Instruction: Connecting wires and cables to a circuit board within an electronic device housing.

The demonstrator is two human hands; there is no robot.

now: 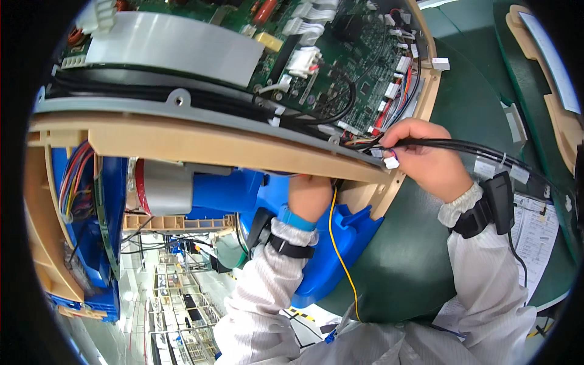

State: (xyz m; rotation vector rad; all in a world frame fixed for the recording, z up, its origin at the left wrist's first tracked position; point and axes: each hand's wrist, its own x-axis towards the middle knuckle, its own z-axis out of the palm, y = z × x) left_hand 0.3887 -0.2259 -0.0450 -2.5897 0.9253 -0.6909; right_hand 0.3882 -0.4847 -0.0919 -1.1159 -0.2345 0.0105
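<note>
My right hand is closed around a bundle of black cables at the right corner of a beige housing. A small white connector pokes out by its fingertips. The cables run off to the right and carry white tags. My left hand reaches up beneath the housing's near edge, beside a blue plastic part; its fingers are hidden there. Above both hands, a green circuit board with several plugged-in white connectors lies inside the housing.
A yellow cord hangs down past my left wrist. Black cables line the housing's inner wall. A green work surface spreads below, with printed sheets at right. Another beige-edged part lies at far right; shelving stands below left.
</note>
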